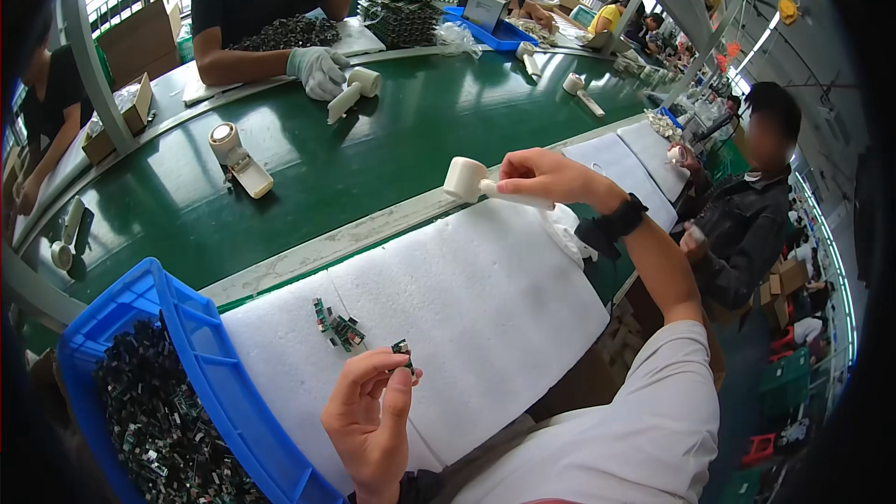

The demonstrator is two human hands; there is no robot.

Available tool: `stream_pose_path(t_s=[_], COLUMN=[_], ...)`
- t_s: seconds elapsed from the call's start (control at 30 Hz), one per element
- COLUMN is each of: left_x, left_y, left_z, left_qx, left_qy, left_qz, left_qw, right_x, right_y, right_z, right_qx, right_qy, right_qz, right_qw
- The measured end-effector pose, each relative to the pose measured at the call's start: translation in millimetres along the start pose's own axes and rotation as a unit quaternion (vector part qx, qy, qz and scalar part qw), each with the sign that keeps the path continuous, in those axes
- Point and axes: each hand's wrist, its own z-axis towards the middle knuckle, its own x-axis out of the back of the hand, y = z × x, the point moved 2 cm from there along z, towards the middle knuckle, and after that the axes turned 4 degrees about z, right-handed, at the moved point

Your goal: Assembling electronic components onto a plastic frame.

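As left hand (369,420) pinches board (401,349), blue bin (207,357), circuit boards (168,411) inside

Left hand (369,420): lower centre of frame, upright, closed in a pinch. Right hand (555,177): just above centre, curled in a grip. Right forearm (663,266): right of centre, slanting up-left.
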Motion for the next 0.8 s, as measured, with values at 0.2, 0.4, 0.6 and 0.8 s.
stream_pose_path(t_s=[0.2, 0.4, 0.6, 0.8], left_x=[5, 1, -1, -6], left_y=[-16, -12, -10, -12], left_z=[5, 6, 4, 0], left_qx=[0.001, -0.014, -0.02, 0.005], left_qy=[-0.021, -0.036, -0.063, -0.074], left_qz=[0.0, 0.025, 0.03, -0.009], left_qw=[1.0, 0.999, 0.997, 0.997], right_x=[-51, -110, -137, -151], right_y=[-52, -74, -63, -61], right_z=[-77, -135, -140, -146], right_qx=[-0.013, 0.107, 0.092, 0.12], right_qy=[0.023, 0.076, 0.168, 0.252], right_qz=[0.028, -0.154, -0.058, -0.026], right_qw=[0.999, 0.979, 0.98, 0.96])
